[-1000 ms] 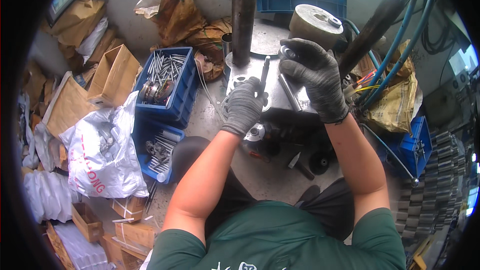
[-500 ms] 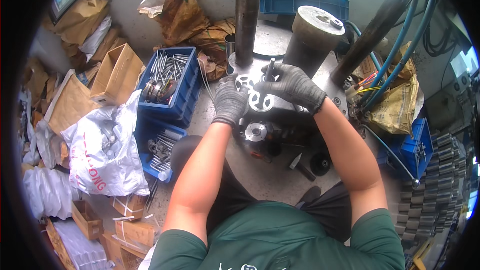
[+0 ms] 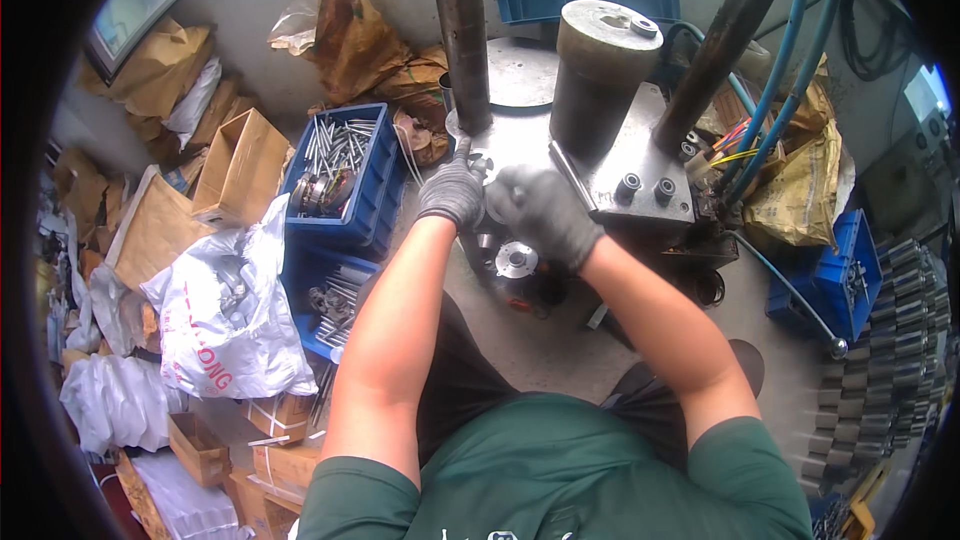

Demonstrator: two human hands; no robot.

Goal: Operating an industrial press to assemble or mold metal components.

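My left hand point(image 3: 453, 194), in a grey knit glove, is closed at the near left of the press plate, with its index finger stretched away from me. A pale spoked metal part point(image 3: 482, 168) shows beside its fingers, mostly hidden by the gloves. Just right of it is my right hand point(image 3: 548, 212), also gloved and smeared by motion; its fingers and anything in them cannot be made out. Beyond the right hand, a slim metal rod point(image 3: 573, 177) lies at the foot of the thick cylinder point(image 3: 606, 70). Below both hands sits a round flanged metal part point(image 3: 516, 260).
Dark posts point(image 3: 462, 40) rise from the metal plate point(image 3: 640, 155), which carries two small bushings point(image 3: 628, 186). Blue bins point(image 3: 375, 175) of metal rods and a white sack point(image 3: 235, 310) stand left. At right are hoses point(image 3: 800, 70), a lever point(image 3: 790, 290) and stacked metal parts point(image 3: 880, 350).
My right hand has moved left and nearer to me, away from the plate. The slim rod and bushings now show there. My view has shifted slightly; the hammer on the floor is now mostly covered.
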